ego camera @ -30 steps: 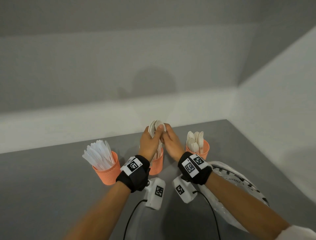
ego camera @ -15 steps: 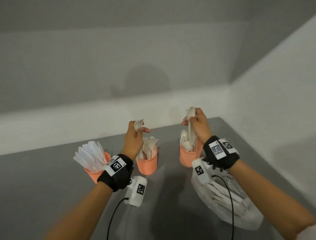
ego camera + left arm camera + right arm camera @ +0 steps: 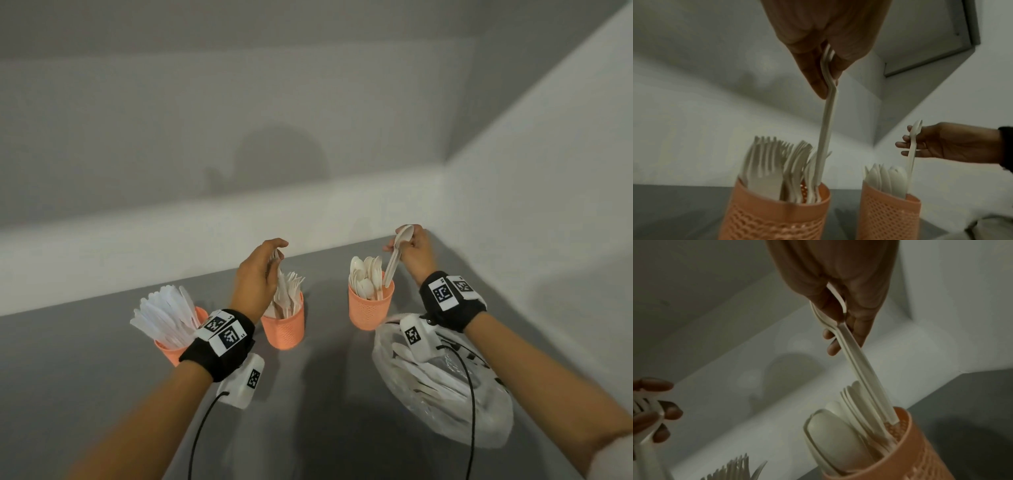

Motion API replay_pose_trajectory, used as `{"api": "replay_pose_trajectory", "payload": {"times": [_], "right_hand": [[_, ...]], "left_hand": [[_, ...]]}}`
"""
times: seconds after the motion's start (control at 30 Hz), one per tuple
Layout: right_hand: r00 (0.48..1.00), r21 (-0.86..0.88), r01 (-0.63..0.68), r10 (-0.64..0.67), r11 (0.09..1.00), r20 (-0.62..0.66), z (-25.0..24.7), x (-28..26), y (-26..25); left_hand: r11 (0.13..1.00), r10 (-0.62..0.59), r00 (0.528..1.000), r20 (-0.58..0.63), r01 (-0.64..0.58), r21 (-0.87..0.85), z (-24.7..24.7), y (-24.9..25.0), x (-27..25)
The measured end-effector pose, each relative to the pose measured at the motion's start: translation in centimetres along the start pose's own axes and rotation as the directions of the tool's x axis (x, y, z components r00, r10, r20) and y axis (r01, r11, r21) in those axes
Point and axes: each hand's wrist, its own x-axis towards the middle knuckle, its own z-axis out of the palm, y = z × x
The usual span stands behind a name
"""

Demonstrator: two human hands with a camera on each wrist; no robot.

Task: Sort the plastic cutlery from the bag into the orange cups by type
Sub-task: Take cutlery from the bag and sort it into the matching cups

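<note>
Three orange mesh cups stand in a row on the grey table. The left cup point(image 3: 171, 349) holds white knives, the middle cup point(image 3: 284, 329) forks, the right cup point(image 3: 370, 308) spoons. My left hand point(image 3: 263, 270) pinches white forks point(image 3: 826, 123) by their heads, their handles dipping into the middle cup point(image 3: 777, 216). My right hand point(image 3: 411, 250) pinches white spoons point(image 3: 859, 363) by their bowls, with the handle tips inside the right cup point(image 3: 900, 451). The clear plastic bag point(image 3: 442, 387) with more white cutlery lies under my right forearm.
The table sits in a corner, with a white wall ledge point(image 3: 137, 240) behind the cups and a wall point(image 3: 548, 205) on the right. Grey tabletop point(image 3: 325, 411) lies between the cups and the bag. Black cables hang from both wrist cameras.
The hands, joined over the middle cup a second ago, have parted. The left has lowered forks into the middle cup; the right has carried spoons over and into the right cup.
</note>
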Motion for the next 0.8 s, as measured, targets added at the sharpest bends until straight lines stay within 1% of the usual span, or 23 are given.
{"api": "replay_pose_trajectory", "payload": {"times": [0.07,0.13,0.23,0.33,0.43,0.5,0.53,0.6,0.63,0.67,0.8], "right_hand": [[1.000,-0.048,-0.021,0.022,0.999,0.012,0.3,0.0,0.3],[0.999,-0.132,-0.037,0.040,0.991,0.024,0.6,0.0,0.7],[0.996,-0.301,-0.068,0.083,0.951,0.038,0.9,0.1,1.6],[0.985,-0.471,-0.090,0.148,0.878,0.088,1.2,-0.5,2.1],[0.975,-0.572,-0.056,0.168,0.819,0.145,1.6,-1.2,2.1],[0.971,-0.615,-0.005,0.151,0.789,0.187,1.9,-1.7,1.9],[0.968,-0.661,0.042,0.133,0.749,0.212,2.1,-1.8,1.7],[0.959,-0.774,0.152,0.098,0.615,0.266,2.6,-2.1,1.5],[0.956,-0.808,0.184,0.091,0.559,0.280,2.8,-2.2,1.5],[0.954,-0.827,0.190,0.098,0.529,0.282,3.0,-2.2,1.5],[0.949,-0.846,0.170,0.147,0.505,0.278,3.6,-2.0,1.9]], "left_hand": [[0.998,0.032,0.999,0.031,-0.033,0.052,0.1,-0.4,-0.2],[0.994,0.047,0.997,0.062,-0.053,0.093,0.2,-0.9,-0.3],[0.989,0.007,0.995,0.103,-0.022,0.147,0.5,-1.1,-0.7],[0.974,-0.053,0.985,0.163,0.015,0.228,0.8,-1.2,-1.2],[0.941,-0.077,0.967,0.244,-0.010,0.338,1.2,-1.2,-1.7],[0.924,-0.064,0.955,0.288,-0.053,0.380,1.4,-1.1,-2.0],[0.913,-0.053,0.948,0.312,-0.081,0.400,1.7,-1.3,-2.2],[0.879,-0.037,0.940,0.338,-0.130,0.458,2.2,-1.6,-2.3],[0.869,-0.040,0.933,0.357,-0.144,0.474,2.3,-1.6,-2.4],[0.866,-0.047,0.923,0.383,-0.153,0.477,2.5,-1.6,-2.3],[0.843,-0.096,0.893,0.440,-0.162,0.513,2.7,-1.8,-1.7]]}}
